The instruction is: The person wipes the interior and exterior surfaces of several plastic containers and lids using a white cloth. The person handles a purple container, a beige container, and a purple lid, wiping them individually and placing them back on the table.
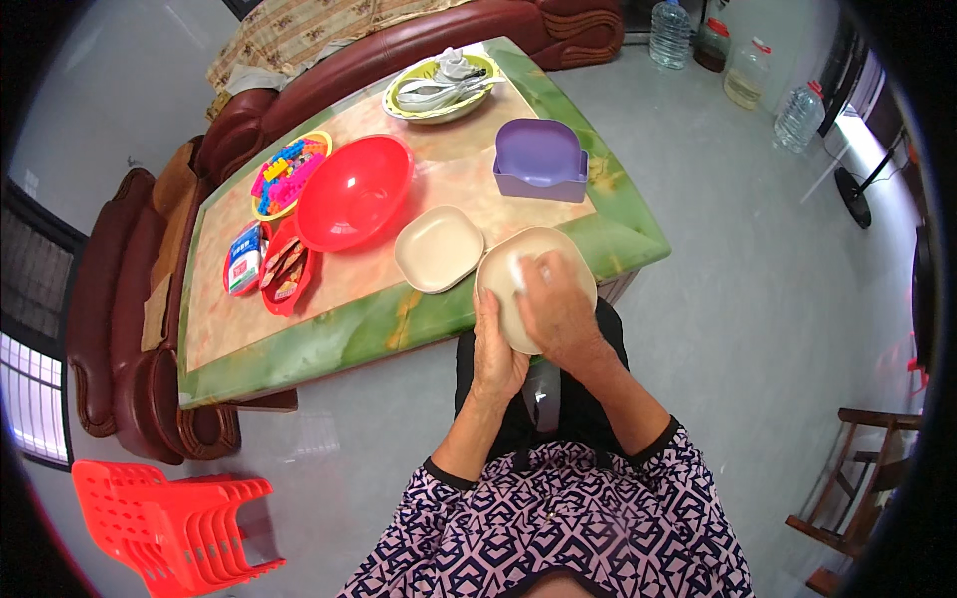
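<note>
Over the table's near edge I hold a cream rounded-square plate [505, 299]. My left hand [498, 349] grips its left rim, thumb on top and fingers mostly hidden underneath. Inside the plate, my right hand [558, 311] presses a small white tissue [517, 271] against the surface; the fingers are slightly blurred. A second cream plate [439, 249] lies on the table just left of the held one. Beyond them sit a large red bowl [356, 194] and a purple plastic holder [540, 159].
The table [399, 331] also bears a basin of spoons [444, 90], a plate of colourful bricks [287, 177] and red dishes with packets [284, 267]. Red plastic chairs [179, 523] are stacked at lower left. A brown sofa [130, 289] borders the table; several bottles [670, 35] stand far right.
</note>
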The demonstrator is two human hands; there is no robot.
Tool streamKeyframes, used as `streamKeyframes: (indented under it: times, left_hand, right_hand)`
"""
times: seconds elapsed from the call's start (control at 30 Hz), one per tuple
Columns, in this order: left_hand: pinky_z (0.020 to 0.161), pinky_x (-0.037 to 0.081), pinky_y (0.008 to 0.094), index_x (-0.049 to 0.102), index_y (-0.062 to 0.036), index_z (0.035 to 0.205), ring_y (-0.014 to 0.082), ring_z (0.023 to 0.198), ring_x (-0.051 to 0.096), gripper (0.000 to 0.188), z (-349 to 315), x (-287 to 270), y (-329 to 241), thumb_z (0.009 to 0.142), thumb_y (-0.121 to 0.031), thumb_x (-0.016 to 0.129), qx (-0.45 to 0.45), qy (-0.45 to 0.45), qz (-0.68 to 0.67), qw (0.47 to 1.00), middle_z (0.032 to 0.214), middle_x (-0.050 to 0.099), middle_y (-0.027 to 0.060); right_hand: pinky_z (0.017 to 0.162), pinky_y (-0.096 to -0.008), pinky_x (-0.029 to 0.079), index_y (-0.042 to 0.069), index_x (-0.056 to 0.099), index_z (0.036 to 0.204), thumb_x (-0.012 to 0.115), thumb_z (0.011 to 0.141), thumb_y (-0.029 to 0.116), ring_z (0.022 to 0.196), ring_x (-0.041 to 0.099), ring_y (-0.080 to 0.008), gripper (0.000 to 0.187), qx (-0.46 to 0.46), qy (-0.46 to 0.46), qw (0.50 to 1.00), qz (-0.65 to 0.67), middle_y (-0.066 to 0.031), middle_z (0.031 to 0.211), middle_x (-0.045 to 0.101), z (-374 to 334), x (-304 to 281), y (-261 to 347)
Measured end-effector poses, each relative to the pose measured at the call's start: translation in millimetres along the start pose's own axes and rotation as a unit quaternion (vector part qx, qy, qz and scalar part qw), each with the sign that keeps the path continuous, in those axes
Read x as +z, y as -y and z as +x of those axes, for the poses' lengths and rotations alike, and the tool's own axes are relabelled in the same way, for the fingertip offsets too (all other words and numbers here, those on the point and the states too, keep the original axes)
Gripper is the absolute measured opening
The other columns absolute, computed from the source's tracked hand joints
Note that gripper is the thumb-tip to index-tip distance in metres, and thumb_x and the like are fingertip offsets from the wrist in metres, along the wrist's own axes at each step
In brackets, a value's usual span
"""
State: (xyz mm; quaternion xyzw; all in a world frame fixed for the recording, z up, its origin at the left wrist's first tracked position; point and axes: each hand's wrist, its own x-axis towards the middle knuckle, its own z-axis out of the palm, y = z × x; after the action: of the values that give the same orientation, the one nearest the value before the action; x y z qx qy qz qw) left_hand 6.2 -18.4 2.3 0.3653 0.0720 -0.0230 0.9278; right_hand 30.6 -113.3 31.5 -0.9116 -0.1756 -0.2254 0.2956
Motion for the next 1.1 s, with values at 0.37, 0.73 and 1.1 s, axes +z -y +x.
streamKeyframes:
  times: [0.37, 0.73, 1.1]
  left_hand:
    - [0.103, 0.042, 0.0385, 0.023, -0.0137, 0.145, 0.0232, 0.124, 0.045, 0.049, -2.1, 8.3, -7.6, 0.1, -0.025, 0.039, 0.01, 0.041, 0.046, 0.998, 0.14, 0.038, 0.0094]
    - [0.1, 0.044, 0.039, 0.024, -0.0156, 0.143, 0.023, 0.123, 0.046, 0.047, 5.2, -7.9, -17.5, 0.101, -0.031, 0.037, -0.035, 0.029, 0.002, 0.999, 0.138, 0.039, 0.0104]
    - [0.098, 0.047, 0.0397, 0.025, -0.0156, 0.143, 0.0251, 0.122, 0.048, 0.048, 3.9, 5.1, -11.7, 0.099, -0.022, 0.042, 0.027, 0.018, 0.023, 0.999, 0.135, 0.042, 0.0111]
  right_hand:
    - [0.073, -0.0371, 0.046, 0.0, 0.056, 0.105, 0.057, 0.077, 0.007, 0.087, 0.053, -0.0304, 0.028, 0.001, -0.104, 0.987, -0.118, -0.0145, 0.103, 0.055, 18.8, 9.5, -14.6]
    - [0.094, -0.0402, 0.04, -0.003, 0.051, 0.117, 0.055, 0.079, 0.013, 0.108, 0.047, -0.034, 0.041, -0.188, 0.044, 0.974, 0.115, -0.0173, 0.116, 0.051, 2.0, 10.9, -10.7]
    - [0.067, -0.0348, 0.049, 0.0, 0.056, 0.085, 0.061, 0.071, 0.009, 0.077, 0.054, -0.0273, 0.017, -0.069, 0.098, 0.975, -0.186, -0.0125, 0.079, 0.051, -7.0, -8.5, -30.6]
